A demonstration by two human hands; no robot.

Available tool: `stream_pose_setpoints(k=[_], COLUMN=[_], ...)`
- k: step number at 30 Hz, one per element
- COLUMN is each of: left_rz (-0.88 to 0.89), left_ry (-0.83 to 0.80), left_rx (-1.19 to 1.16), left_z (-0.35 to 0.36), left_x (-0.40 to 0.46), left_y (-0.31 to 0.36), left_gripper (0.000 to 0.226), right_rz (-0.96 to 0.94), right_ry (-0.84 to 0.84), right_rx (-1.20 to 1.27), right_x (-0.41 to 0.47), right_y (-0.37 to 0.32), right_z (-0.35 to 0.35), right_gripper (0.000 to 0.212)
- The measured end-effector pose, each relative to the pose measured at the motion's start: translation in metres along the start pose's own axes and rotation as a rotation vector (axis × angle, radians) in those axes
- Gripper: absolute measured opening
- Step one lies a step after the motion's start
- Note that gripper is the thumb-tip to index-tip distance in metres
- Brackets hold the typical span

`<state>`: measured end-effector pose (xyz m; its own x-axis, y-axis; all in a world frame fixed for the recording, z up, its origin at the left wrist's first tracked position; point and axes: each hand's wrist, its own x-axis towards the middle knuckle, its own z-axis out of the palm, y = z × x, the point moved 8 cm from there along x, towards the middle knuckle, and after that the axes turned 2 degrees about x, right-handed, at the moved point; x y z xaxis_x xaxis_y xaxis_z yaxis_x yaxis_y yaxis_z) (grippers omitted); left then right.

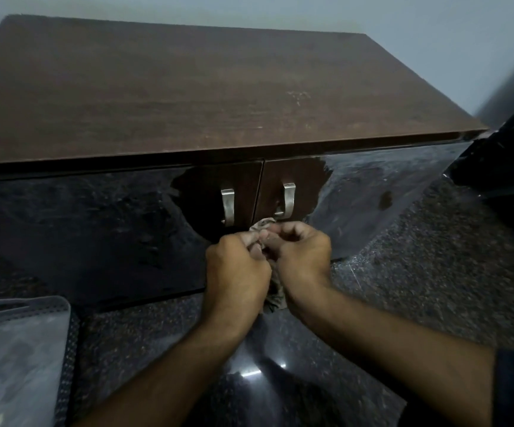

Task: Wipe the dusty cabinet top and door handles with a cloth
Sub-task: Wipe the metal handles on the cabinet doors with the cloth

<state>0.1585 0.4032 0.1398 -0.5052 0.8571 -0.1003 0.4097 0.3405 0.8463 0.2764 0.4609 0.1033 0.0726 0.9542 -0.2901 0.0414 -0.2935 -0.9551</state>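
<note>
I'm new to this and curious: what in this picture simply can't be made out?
- Head view: most of the cloth is hidden by the left hand and right hand.
- Grey mat: cut off by the left edge.
- Dust on the cabinet top: too dim to tell.

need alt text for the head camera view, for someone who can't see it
Both hands, left hand and right hand, bunch a crumpled cloth between them just below two metal door handles on a dark glossy cabinet. Its brown wooden cabinet top fills the upper frame; a speckled floor lies below.
</note>
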Motion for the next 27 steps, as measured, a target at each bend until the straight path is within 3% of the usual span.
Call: stream_pose_setpoints(k=[4, 9, 15, 18, 21, 25, 27], left_rz=[0.105, 0.173, 0.179, 0.159, 0.147, 0.175, 0.199], left_ry=[0.115, 0.146, 0.104, 0.087, 0.077, 0.069, 0.027], left_rx=[-0.038, -0.117, -0.104, -0.115, -0.173, -0.23, -0.216], left_z=[-0.015, -0.015, -0.009, -0.01, -0.016, -0.02, -0.016], left_x=[0.002, -0.002, 0.001, 0.0, -0.002, -0.002, -0.004], left_y=[0.013, 0.027, 0.031, 0.029, 0.028, 0.032, 0.037], left_gripper=[0.025, 0.027, 0.029, 0.031, 0.033, 0.039, 0.044], right_rz=[0.154, 0.118, 0.13, 0.144, -0.013, -0.426, -0.468], right_ry=[0.056, 0.119, 0.06, 0.045, -0.002, -0.023, -0.014], right_rx=[0.154, 0.283, 0.099, 0.112, 0.111, -0.215, -0.287], right_x=[0.008, 0.011, 0.01, 0.019, 0.023, 0.005, 0.005], right_y=[-0.004, -0.029, -0.023, -0.036, -0.07, -0.108, -0.103], right_z=[-0.009, -0.032, -0.023, -0.029, -0.039, -0.036, -0.037], right_gripper=[0.017, 0.014, 0.008, 0.02, 0.024, 0.007, 0.007])
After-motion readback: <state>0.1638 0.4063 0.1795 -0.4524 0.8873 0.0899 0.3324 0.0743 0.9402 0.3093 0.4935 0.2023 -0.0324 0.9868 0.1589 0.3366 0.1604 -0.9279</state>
